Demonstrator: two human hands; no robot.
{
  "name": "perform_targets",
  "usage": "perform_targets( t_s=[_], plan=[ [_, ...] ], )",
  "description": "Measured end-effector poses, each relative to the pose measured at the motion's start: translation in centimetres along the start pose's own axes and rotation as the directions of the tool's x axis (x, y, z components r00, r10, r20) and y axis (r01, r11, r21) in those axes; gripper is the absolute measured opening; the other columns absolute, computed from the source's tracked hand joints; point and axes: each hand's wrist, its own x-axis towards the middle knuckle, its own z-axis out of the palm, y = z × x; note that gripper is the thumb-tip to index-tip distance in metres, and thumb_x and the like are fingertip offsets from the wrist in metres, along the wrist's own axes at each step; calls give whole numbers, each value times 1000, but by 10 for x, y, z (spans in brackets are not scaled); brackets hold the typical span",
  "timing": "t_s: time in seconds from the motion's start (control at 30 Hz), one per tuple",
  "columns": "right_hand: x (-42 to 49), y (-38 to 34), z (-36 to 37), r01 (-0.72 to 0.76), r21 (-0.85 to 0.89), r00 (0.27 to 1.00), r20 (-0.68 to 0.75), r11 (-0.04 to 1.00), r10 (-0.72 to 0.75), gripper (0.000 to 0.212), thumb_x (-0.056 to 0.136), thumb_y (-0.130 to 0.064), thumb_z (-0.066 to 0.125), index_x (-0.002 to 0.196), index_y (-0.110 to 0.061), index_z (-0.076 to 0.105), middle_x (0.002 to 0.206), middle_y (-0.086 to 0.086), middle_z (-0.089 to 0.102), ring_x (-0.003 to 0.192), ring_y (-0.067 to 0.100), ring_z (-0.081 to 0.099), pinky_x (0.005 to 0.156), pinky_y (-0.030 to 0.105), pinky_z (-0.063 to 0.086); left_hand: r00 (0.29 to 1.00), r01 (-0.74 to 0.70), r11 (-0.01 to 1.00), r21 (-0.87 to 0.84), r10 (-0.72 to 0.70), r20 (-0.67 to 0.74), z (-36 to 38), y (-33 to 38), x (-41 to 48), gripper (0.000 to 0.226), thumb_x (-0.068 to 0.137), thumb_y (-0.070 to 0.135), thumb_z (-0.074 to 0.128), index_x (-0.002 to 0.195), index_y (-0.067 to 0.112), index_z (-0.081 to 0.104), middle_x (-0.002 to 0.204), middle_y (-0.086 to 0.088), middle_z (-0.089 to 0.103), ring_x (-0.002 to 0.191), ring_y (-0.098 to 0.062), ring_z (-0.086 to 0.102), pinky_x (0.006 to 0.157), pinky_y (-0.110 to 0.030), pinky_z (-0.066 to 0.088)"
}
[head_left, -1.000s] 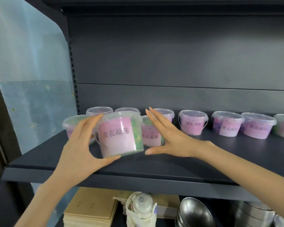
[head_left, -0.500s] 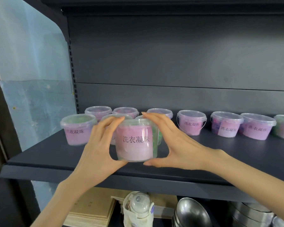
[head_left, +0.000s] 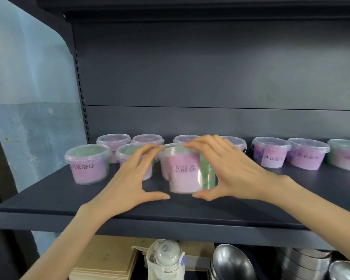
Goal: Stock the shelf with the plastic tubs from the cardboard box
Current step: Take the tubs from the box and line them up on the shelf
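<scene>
A clear plastic tub [head_left: 185, 174] with a pink label and some green inside stands on the dark shelf [head_left: 129, 209], near the middle of the front row. My right hand [head_left: 230, 168] wraps its right side, fingers over the lid and thumb at the base. My left hand [head_left: 129, 178] cups its left side, with fingertips at the rim, thumb at the base and palm held off the wall. Both hands hide parts of the tubs behind. The cardboard box is out of view.
Several similar tubs stand on the shelf: one at the front left [head_left: 88, 166], a back row [head_left: 113, 142], and more to the right [head_left: 271, 152]. Under the shelf are wooden boards [head_left: 105, 263], a baby bottle [head_left: 166, 259] and steel bowls [head_left: 230, 261].
The tub has moved to the right along the shelf between both hands. My left palm has come away from its side, and my right fingers now lie over the lid.
</scene>
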Motion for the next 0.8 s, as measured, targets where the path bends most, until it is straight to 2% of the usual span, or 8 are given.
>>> perform_targets(
  t_s=[0.07,0.17,0.27,0.37,0.47,0.57,0.73,0.8],
  plan=[
    [-5,15,-3,-65,27,998,-1,998,65,93,69,-61,64,143,-25,21,130,-13,31,108,0,31,91,22,30,998,1,998,55,3,-66,-3,-13,6,87,69,74,49,143,43,17,138,30,16,127,8,17,105,-23,19],
    [-14,39,-2,-156,40,988,-18,987,156,94,70,-58,66,145,-31,15,131,-16,26,108,1,29,88,35,45,995,70,988,138,-59,-83,-5,-39,16,75,81,65,32,142,22,36,139,16,32,131,-7,27,102,-17,16],
    [-23,58,6,-216,63,976,10,974,216,91,70,-46,74,141,-35,19,131,-18,26,112,6,32,92,40,44,985,171,977,126,-170,-23,-1,-64,18,50,94,44,39,133,16,50,139,-1,48,130,-23,39,102,-25,25],
    [-32,70,20,-273,116,961,67,955,267,91,68,-42,78,141,-34,24,134,-18,28,120,8,32,92,39,47,982,186,980,67,-182,-53,1,-68,19,31,97,16,47,126,13,58,134,-2,55,127,-21,45,99,-23,29],
    [-38,78,35,-286,91,957,76,954,280,91,68,-41,78,141,-30,24,138,-16,25,125,9,31,83,34,50,979,196,977,83,-191,-66,-1,-68,21,31,97,18,47,126,20,59,133,3,55,124,-18,47,96,-29,37],
    [-42,83,46,-288,2,957,45,958,287,90,71,-38,77,141,-26,23,137,-13,24,119,12,33,72,20,43,970,241,966,94,-236,-60,-3,-71,21,30,97,26,47,124,28,60,132,9,55,120,-15,50,86,-33,42],
    [-55,85,64,-305,7,952,-28,952,305,84,71,-30,77,135,-27,21,134,-10,25,122,12,30,78,27,50,971,240,967,85,-237,-43,-7,-80,23,27,94,34,49,117,30,62,129,16,54,120,-11,48,87,-34,42],
    [-60,86,70,-328,13,944,-45,945,328,84,71,-26,77,135,-26,23,135,-7,26,125,13,30,87,30,50,975,221,972,78,-219,-35,-8,-83,24,26,93,34,51,115,31,63,126,19,53,122,-10,45,87,-34,42]
  ],
)
